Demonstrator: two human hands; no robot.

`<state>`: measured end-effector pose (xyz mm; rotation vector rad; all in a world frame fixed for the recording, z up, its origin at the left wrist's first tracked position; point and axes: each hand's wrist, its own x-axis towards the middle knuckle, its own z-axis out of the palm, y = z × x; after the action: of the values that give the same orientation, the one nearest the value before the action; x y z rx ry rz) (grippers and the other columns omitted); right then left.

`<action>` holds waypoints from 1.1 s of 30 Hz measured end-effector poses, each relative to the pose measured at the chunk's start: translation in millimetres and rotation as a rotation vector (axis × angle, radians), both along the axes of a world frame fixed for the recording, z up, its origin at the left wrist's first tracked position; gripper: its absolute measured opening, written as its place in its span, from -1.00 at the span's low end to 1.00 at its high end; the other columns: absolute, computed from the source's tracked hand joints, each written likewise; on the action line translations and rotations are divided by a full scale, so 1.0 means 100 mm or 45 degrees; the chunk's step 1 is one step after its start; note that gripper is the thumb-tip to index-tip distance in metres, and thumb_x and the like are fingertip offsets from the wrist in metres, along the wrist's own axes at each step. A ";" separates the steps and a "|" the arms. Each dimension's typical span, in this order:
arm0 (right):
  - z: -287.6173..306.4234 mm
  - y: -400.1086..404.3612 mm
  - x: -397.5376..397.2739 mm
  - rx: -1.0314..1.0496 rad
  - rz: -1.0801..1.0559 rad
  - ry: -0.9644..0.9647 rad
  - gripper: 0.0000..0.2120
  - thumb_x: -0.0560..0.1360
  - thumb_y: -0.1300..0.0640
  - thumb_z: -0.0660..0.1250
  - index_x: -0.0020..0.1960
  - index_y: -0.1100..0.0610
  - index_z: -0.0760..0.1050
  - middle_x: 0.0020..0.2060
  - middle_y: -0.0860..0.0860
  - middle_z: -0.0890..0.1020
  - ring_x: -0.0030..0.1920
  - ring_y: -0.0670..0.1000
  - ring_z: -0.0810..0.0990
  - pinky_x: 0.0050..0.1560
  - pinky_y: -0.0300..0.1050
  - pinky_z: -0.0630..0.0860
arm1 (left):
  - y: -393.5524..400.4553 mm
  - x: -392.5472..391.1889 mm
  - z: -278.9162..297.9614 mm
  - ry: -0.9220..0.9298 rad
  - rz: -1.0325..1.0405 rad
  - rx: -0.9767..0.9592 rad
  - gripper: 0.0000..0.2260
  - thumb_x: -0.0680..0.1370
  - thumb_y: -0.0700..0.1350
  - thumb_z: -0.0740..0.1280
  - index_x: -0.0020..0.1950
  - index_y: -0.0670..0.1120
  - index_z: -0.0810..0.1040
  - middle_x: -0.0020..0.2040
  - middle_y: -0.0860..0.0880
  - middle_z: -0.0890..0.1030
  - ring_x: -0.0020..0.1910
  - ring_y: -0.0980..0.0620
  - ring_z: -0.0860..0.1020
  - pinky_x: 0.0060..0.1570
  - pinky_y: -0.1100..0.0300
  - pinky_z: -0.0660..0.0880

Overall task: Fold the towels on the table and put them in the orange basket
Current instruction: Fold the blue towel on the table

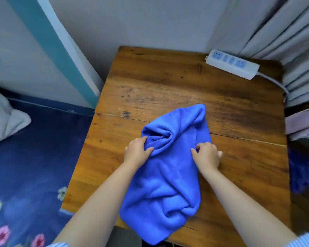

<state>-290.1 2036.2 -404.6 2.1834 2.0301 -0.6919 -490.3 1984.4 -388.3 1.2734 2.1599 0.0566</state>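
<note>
Wooden table (150, 82) against grey wall, white power strip (232, 64) at far right corner, crumpled blue towel (168, 184) on near half, left hand (136, 151) and right hand (206, 155) each pinching its fabric

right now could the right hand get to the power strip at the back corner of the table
Probably yes. The right hand grips the blue towel, so it would have to let go first, but the bare wooden table between it and the power strip holds nothing in the way.
</note>
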 end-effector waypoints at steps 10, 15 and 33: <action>0.54 -0.06 0.45 0.287 -0.272 0.278 -0.86 0.47 0.20 0.29 -0.08 0.25 0.58 -0.06 0.21 0.59 0.07 0.21 0.50 0.06 0.00 0.29 | -0.23 -0.15 0.60 -0.191 0.535 0.620 -0.83 0.44 -0.32 0.24 -0.28 -0.13 0.32 -0.17 -0.20 0.46 -0.14 -0.15 0.41 -0.24 0.13 0.19; 0.68 -0.29 0.64 0.082 -0.216 0.167 -0.91 0.45 0.20 0.28 -0.20 0.16 0.53 -0.11 0.14 0.59 0.05 0.18 0.52 0.06 -0.03 0.28 | -0.55 -0.16 0.61 -0.285 0.370 0.284 -0.71 0.47 -0.22 0.32 -0.33 -0.01 0.24 -0.17 -0.15 0.53 -0.14 -0.14 0.48 -0.30 0.14 0.18; 0.25 -0.36 0.55 -0.127 -0.244 -0.035 -0.70 0.53 0.04 0.22 0.19 0.17 0.48 0.13 0.13 0.57 0.20 0.18 0.47 0.21 0.02 0.30 | -0.64 0.18 0.25 0.241 0.029 0.016 -0.71 0.52 -0.04 0.29 0.17 -0.18 0.45 0.17 -0.15 0.47 0.21 -0.14 0.41 0.14 0.03 0.35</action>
<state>-234.6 2000.5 -379.3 2.3355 1.7486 -0.7604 -472.7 1920.8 -363.3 1.3073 2.3378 -0.0428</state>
